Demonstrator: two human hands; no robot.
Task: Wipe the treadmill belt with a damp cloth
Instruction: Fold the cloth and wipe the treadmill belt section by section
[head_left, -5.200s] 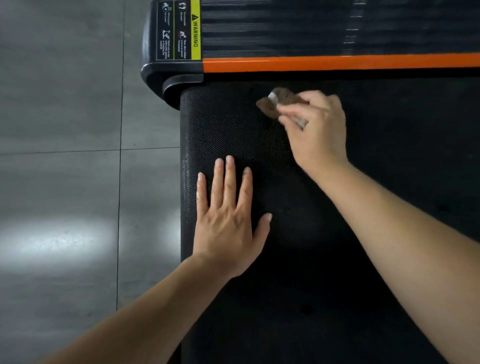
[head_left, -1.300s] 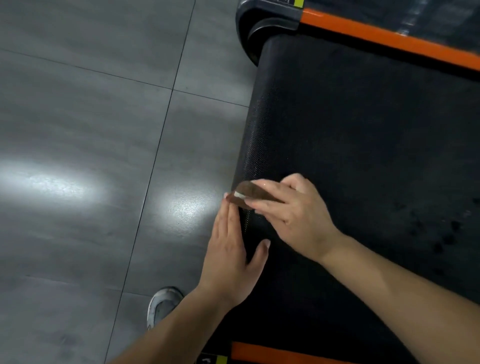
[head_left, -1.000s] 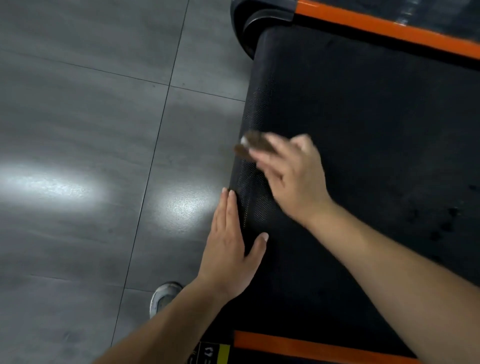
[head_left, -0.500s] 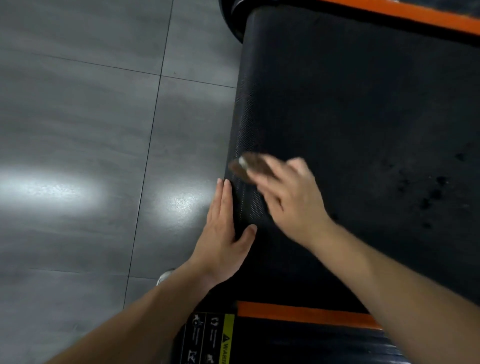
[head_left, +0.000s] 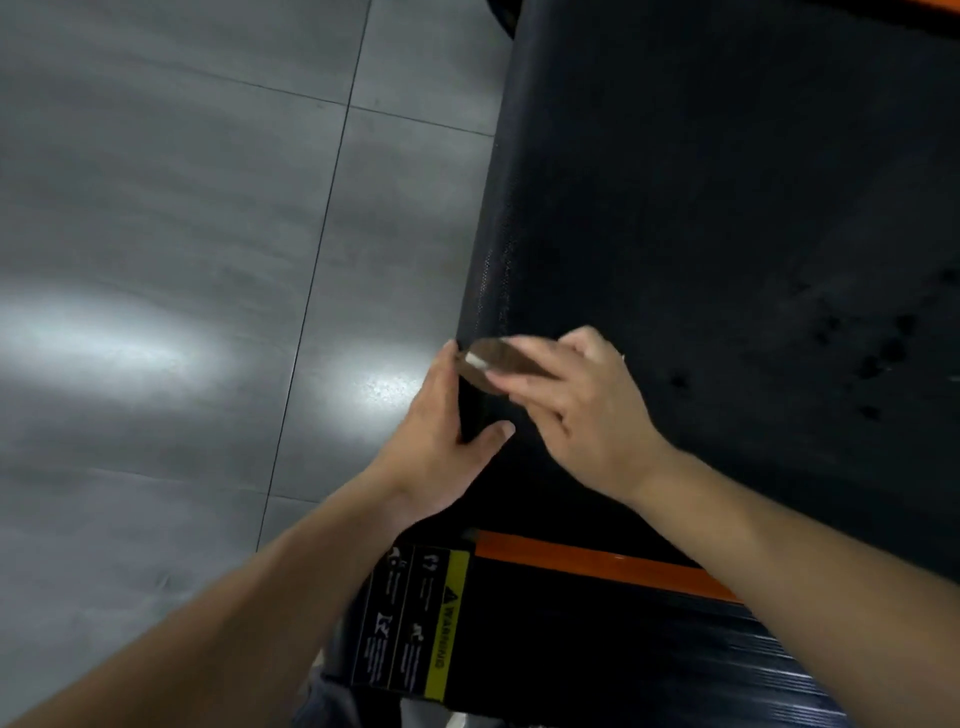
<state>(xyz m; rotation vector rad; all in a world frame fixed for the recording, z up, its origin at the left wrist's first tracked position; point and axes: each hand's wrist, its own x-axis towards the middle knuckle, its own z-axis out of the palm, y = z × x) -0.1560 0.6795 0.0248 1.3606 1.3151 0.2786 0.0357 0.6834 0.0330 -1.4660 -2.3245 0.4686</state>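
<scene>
The black treadmill belt (head_left: 701, 218) fills the right half of the head view. My right hand (head_left: 576, 410) holds a small brown cloth (head_left: 493, 364) with a white tag under its fingers, pressed onto the belt's left edge. My left hand (head_left: 436, 431) rests along that same edge with straight fingers on the outer side and the thumb on the belt, fingertips touching the cloth. Dark wet spots (head_left: 878, 343) speckle the belt at the right.
An orange stripe (head_left: 597, 564) and a black end cover with a yellow warning label (head_left: 447, 623) lie near me below the hands. Grey floor tiles (head_left: 208, 260) stretch to the left of the treadmill.
My right hand has slid the cloth back along the belt's left edge toward me, down to my left fingertips. The view has shifted, showing more of the near end cover.
</scene>
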